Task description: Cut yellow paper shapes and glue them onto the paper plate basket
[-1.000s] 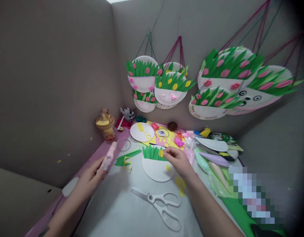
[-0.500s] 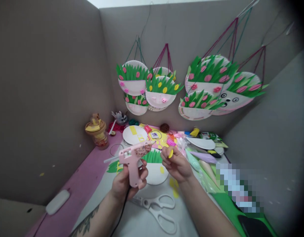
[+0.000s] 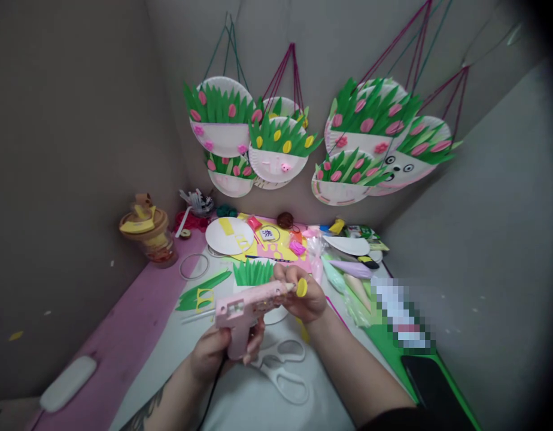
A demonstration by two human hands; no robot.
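Note:
My left hand (image 3: pixel 222 353) grips a pink glue gun (image 3: pixel 243 314) by its handle, fingers around the trigger; a clear glue stick pokes out of its back. A small yellow paper piece (image 3: pixel 302 287) is pinched in my right hand (image 3: pixel 306 302), right at the glue gun's nozzle. Whether nozzle and paper touch I cannot tell. Behind the hands lies a white paper plate (image 3: pixel 276 315) with a green paper grass fringe (image 3: pixel 254 273), partly hidden by the glue gun and my right hand. White scissors (image 3: pixel 283 371) lie beneath the glue gun.
Paper-plate baskets (image 3: pixel 280 161) with grass and flowers hang on the back wall. A lidded cup (image 3: pixel 148 233) stands at the left, and a white plate (image 3: pixel 230 236) with yellow strips lies at the back. Clay bags (image 3: pixel 351 268) and a black phone (image 3: pixel 431 383) are on the right.
My right hand has brought the yellow paper piece left to the glue gun's tip. The glue gun is slightly lower in view. The camera has tilted down and turned a little right.

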